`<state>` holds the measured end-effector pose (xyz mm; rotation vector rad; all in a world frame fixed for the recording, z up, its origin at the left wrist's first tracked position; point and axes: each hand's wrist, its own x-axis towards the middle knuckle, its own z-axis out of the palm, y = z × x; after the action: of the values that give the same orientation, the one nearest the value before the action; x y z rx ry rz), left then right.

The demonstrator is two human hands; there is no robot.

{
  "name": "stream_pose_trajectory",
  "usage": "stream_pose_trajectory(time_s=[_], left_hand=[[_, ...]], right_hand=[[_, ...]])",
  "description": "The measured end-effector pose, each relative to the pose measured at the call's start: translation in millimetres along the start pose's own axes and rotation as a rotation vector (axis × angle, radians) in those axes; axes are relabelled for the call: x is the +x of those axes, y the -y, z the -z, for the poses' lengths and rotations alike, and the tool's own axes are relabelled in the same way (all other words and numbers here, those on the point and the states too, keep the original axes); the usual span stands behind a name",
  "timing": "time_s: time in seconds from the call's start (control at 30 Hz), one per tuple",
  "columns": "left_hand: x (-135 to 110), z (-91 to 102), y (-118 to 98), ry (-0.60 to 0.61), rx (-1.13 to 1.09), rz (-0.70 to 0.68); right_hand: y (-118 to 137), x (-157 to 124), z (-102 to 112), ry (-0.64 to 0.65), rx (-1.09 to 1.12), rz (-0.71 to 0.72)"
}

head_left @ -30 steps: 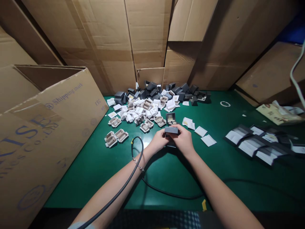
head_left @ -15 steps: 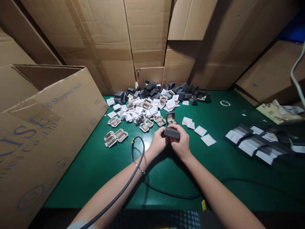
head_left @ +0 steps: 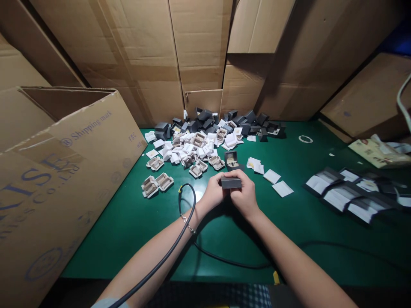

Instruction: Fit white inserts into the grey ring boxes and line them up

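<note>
A small dark grey box (head_left: 231,183) is held between both hands above the green table (head_left: 135,222). My left hand (head_left: 214,193) grips its left end with closed fingers, and a thin bracelet shows on that wrist. My right hand (head_left: 244,194) closes on its right end and top. Just beyond it an open dark box (head_left: 231,159) with a pale insert sits on the table. Farther back lies a heap of white and beige inserts (head_left: 189,149) and dark box parts (head_left: 224,122).
A large open shipping carton (head_left: 54,171) stands at the left. Cardboard sheets (head_left: 199,55) wall the back. Flat dark sleeves with white cards (head_left: 349,194) lie at the right, two white cards (head_left: 276,182) nearer. A black cable (head_left: 189,201) loops beside my left wrist.
The dark grey box stayed between both hands. It tilted a little half a second ago and now sits level again. The hands barely shifted.
</note>
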<state>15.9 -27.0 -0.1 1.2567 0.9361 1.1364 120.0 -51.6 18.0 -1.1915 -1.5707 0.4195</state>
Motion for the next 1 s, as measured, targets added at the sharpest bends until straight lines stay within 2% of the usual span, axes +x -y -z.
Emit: stream_pose_trajectory(time_s=[0.13,0.3,0.43,0.63,0.73,0.9,1.0], left_hand=[[4,2.6,3,-0.081,-0.163,0.051],[9,5.7,0,-0.211,-0.545,0.237],[11,8.4,-3,-0.213,-0.653,0.378],[10,7.7,-3,-0.197,-0.693,0.309],[9,6.1,-2,-0.216,-0.702,0.278],[13,6.3,-2,-0.209,-0.718,0.237],[15,7.8,-1,-0.162,-0.717,0.214]], right_hand=[[-4,0,-5,0.016,0.016,-0.074],[-10,-1,-6,0.099,0.041,-0.147],[-13,-1,-6,0.168,0.034,-0.124],[-14,-1,-6,0.166,-0.01,-0.052],[-14,0,-4,0.09,-0.09,0.039],[-9,2,2,-0.144,-0.308,0.349],[1,4,1,-0.147,-0.375,0.424]])
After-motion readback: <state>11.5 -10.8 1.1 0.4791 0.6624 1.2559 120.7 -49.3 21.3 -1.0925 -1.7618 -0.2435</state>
